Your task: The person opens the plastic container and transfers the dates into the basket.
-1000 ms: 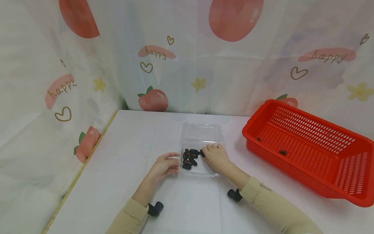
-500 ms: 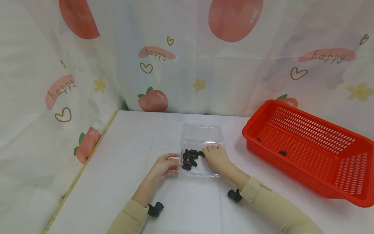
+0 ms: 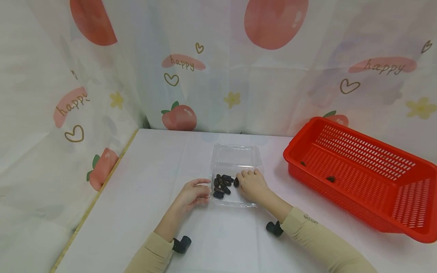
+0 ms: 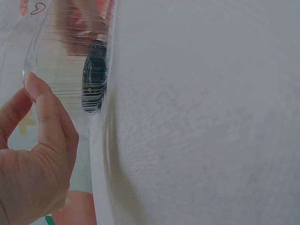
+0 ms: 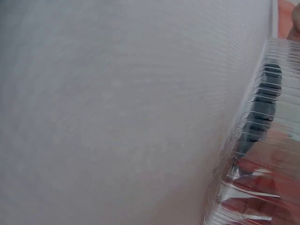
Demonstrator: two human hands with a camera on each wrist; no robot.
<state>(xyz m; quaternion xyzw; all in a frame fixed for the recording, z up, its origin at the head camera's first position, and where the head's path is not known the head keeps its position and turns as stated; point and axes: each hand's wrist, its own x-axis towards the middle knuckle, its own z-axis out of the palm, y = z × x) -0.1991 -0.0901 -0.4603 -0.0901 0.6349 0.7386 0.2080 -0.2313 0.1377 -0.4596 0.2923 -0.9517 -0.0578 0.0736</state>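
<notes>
A clear plastic clamshell box (image 3: 235, 149) lies with its lid laid back, its base holding several dark, glossy, date-like oval pieces (image 3: 224, 188) grouped at the left. At the base's left side, my left hand (image 3: 192, 194) has thumb and finger pinching the rim, seen in the left wrist view. My right hand (image 3: 253, 185) reaches into the base from the right with curled fingers. At its fingertips stands one dark oval piece (image 3: 236, 182), apart from the group; the pinch itself is partly hidden. Through the ribbed wall (image 4: 75, 89), the left wrist view shows a dark piece (image 4: 94, 76).
A red perforated basket (image 3: 290, 163) stands on the right with two small dark pieces (image 3: 330, 179) visible inside. The white-covered table (image 3: 160, 159) meets a printed curtain (image 3: 211, 94) at the back, and its left edge (image 3: 95, 199) runs diagonally. Black wrist cameras (image 3: 182, 245) sit on both forearms.
The dark oval piece at my right fingertips has turned from slanting to nearly upright. My right hand shifts only slightly, and the left stays in place at the box.
</notes>
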